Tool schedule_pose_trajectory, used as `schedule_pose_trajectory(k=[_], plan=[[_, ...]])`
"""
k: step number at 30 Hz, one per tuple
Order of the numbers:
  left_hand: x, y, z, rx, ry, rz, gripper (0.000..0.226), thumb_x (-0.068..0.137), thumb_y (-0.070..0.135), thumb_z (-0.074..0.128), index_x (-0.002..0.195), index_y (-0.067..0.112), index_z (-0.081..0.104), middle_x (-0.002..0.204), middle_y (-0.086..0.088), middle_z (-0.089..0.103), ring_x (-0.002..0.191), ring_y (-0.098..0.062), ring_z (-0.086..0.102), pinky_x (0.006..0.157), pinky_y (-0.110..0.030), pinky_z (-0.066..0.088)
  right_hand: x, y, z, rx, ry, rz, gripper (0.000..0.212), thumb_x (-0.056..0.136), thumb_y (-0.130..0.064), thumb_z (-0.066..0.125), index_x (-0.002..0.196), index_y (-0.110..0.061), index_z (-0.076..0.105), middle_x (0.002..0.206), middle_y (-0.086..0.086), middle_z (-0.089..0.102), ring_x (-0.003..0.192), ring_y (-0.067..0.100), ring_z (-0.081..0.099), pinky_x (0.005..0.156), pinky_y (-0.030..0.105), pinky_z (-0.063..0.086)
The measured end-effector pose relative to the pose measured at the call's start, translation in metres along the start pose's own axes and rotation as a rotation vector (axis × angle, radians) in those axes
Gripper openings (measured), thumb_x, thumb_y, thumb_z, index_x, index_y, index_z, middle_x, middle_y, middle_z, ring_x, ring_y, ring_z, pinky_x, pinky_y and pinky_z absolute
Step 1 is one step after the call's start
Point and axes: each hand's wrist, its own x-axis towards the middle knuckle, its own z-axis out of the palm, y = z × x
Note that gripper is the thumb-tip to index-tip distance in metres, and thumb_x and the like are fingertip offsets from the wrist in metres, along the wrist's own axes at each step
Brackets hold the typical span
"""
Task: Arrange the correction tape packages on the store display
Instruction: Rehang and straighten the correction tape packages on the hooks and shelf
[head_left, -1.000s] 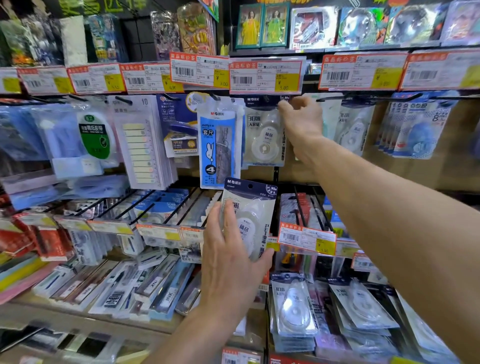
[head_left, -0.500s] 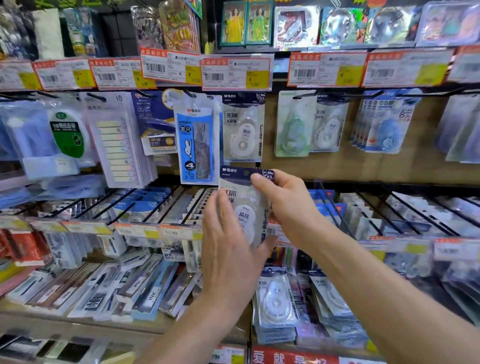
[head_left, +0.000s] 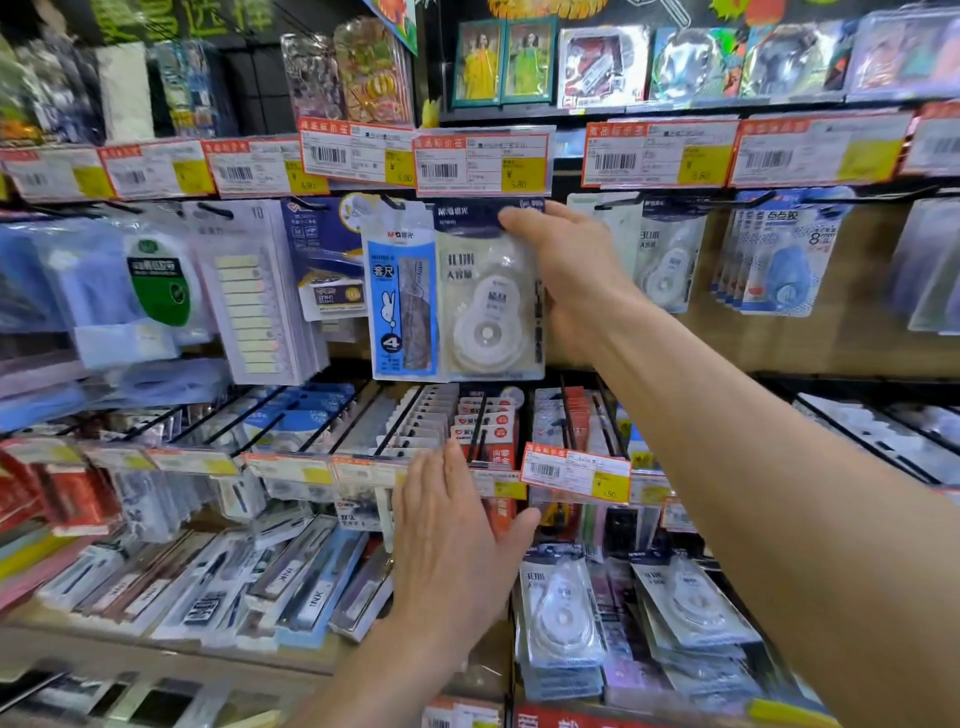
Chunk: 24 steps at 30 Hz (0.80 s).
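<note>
correction tape package (head_left: 488, 306) right of ruler pack (head_left: 400, 306), below price tag (head_left: 483, 161)

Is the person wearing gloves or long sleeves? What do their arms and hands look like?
The left hand and the right hand are bare: no gloves. No sleeves show either, all the way to the picture's edge. I can see no watch, bracelet or ring.

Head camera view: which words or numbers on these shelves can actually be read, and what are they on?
"M&G": blue ruler pack.
"4": same pack, lower down.
"INK": pen boxes, bottom shelf.
"5.80": price tag above the correction tape pack the right hand holds.
"10": sticky tab pack.
Other tags, barcodes and Chinese print: too blurred to read.
</note>
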Motion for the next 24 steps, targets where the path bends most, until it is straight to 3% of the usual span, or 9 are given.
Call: schedule_pose_trajectory(k=[2, 4, 6, 10, 13, 15, 18, 21, 24], plan=[[0.001, 0.000, 0.003, 0.040, -0.003, 0.010, 0.100, 0.089, 0.073, 0.037, 0.157, 0.012, -0.004, 0.166, -0.004, 0.003, 0.152, -0.022, -0.003, 0.125, -0.039, 0.002, 0.008, -0.003, 0.005, 0.025, -0.015, -0.026, 0.008, 0.090, -0.013, 0.073, 0.097, -0.015, 0.075, 0.102, 0.010, 0.080, 0.102, 0.031, 0.075, 0.098, 0.053, 0.058], [0.001, 0.000, 0.004, 0.068, -0.001, 0.029, 0.096, 0.091, 0.071, 0.037, 0.157, 0.012, 0.001, 0.165, -0.004, 0.006, 0.152, -0.023, -0.002, 0.125, -0.040, 0.003, 0.016, -0.002, 0.004, 0.000, 0.010, -0.044, 0.012, 0.094, -0.009, 0.070, 0.088, -0.017, 0.075, 0.096, 0.006, 0.080, 0.094, 0.022, 0.075, 0.096, 0.044, 0.060], [0.002, -0.001, 0.005, 0.085, 0.007, 0.039, 0.093, 0.092, 0.069, 0.038, 0.157, 0.012, 0.005, 0.165, -0.003, 0.009, 0.152, -0.023, -0.001, 0.125, -0.042, 0.005, 0.020, 0.002, 0.003, -0.004, 0.021, -0.051, 0.011, 0.095, -0.010, 0.069, 0.090, -0.018, 0.074, 0.099, 0.006, 0.080, 0.093, 0.021, 0.075, 0.094, 0.041, 0.060], [0.002, -0.004, 0.009, 0.086, -0.002, 0.042, 0.091, 0.093, 0.068, 0.039, 0.157, 0.014, 0.003, 0.165, -0.001, 0.005, 0.152, -0.022, -0.005, 0.125, -0.042, 0.004, 0.033, 0.014, 0.003, -0.046, 0.066, -0.054, 0.006, 0.093, -0.015, 0.071, 0.095, -0.019, 0.075, 0.099, 0.006, 0.081, 0.100, 0.029, 0.076, 0.097, 0.050, 0.059], [0.001, -0.007, 0.011, 0.085, 0.001, 0.052, 0.091, 0.093, 0.067, 0.039, 0.157, 0.014, 0.001, 0.165, 0.000, 0.002, 0.152, -0.021, -0.007, 0.125, -0.042, 0.004, 0.044, 0.015, 0.007, -0.138, 0.149, -0.052, 0.028, 0.090, -0.026, 0.073, 0.116, -0.016, 0.073, 0.108, 0.007, 0.078, 0.099, 0.025, 0.074, 0.094, 0.049, 0.060], [0.000, -0.008, 0.012, 0.094, 0.009, 0.064, 0.090, 0.094, 0.066, 0.039, 0.157, 0.014, 0.001, 0.165, -0.001, 0.002, 0.152, -0.022, -0.008, 0.125, -0.043, 0.004, 0.052, 0.016, 0.008, -0.242, 0.187, -0.057, 0.023, 0.094, -0.028, 0.069, 0.112, -0.014, 0.072, 0.101, 0.006, 0.076, 0.088, 0.017, 0.068, 0.088, 0.045, 0.061], [0.000, -0.011, 0.014, 0.107, 0.026, 0.085, 0.089, 0.093, 0.063, 0.042, 0.157, 0.014, 0.004, 0.165, -0.002, 0.006, 0.152, -0.022, -0.007, 0.125, -0.042, 0.005, 0.065, 0.019, 0.006, -0.337, 0.223, -0.067, 0.013, 0.098, -0.029, 0.065, 0.094, -0.017, 0.065, 0.082, -0.004, 0.062, 0.076, 0.016, 0.057, 0.068, 0.030, 0.048], [-0.001, -0.012, 0.014, 0.114, 0.036, 0.107, 0.088, 0.093, 0.060, 0.046, 0.157, 0.014, 0.007, 0.164, -0.002, 0.008, 0.152, -0.021, -0.005, 0.125, -0.041, 0.004, 0.075, 0.022, 0.007, -0.388, 0.258, -0.082, 0.027, 0.099, -0.032, 0.064, 0.119, -0.014, 0.064, 0.093, -0.005, 0.061, 0.083, 0.015, 0.058, 0.075, 0.030, 0.046], [0.000, -0.013, 0.014, 0.122, 0.037, 0.110, 0.088, 0.093, 0.059, 0.047, 0.157, 0.014, 0.007, 0.164, -0.002, 0.008, 0.152, -0.021, -0.005, 0.125, -0.041, 0.004, 0.079, 0.025, 0.007, -0.458, 0.284, -0.108, 0.031, 0.101, -0.036, 0.062, 0.124, -0.016, 0.061, 0.098, -0.005, 0.063, 0.089, 0.015, 0.061, 0.079, 0.030, 0.047]])
